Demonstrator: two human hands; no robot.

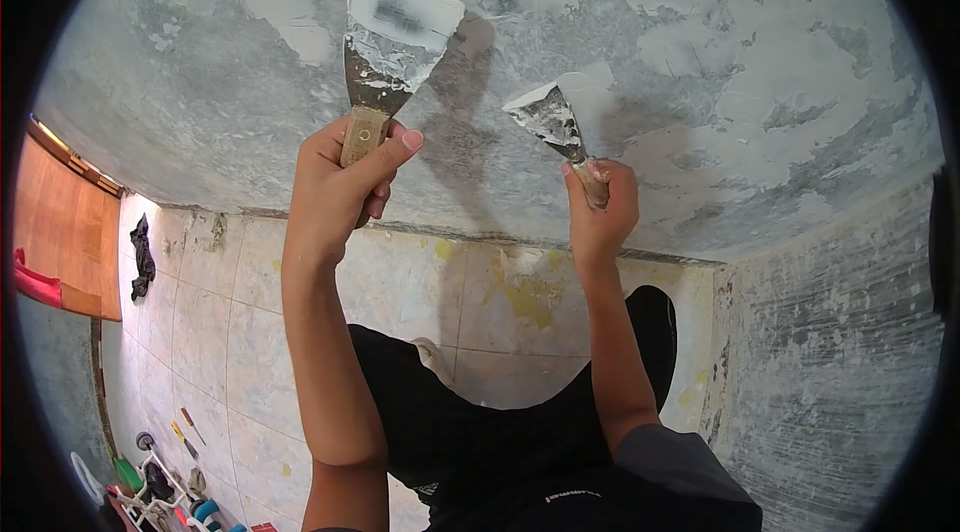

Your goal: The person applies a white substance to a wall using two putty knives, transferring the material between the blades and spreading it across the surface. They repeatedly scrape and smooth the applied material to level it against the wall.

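My left hand (345,182) is closed round the wooden handle of a wide putty knife (378,82), its blade pointing up and coated with white filler. My right hand (605,207) grips a smaller putty knife (550,120) by its short handle, the blade tilted up to the left with white filler along its edge. Both blades are held in front of the grey wall (700,122), which carries uneven white patches of filler. The blade of the smaller knife overlaps one such patch in this view.
A second rough grey wall (830,352) rises at the right. The tiled floor (255,362) has yellow stains. At the left are a wooden door (75,232), a crumpled black cloth (142,257) and, lower, a white wheeled frame (165,497) among assorted items.
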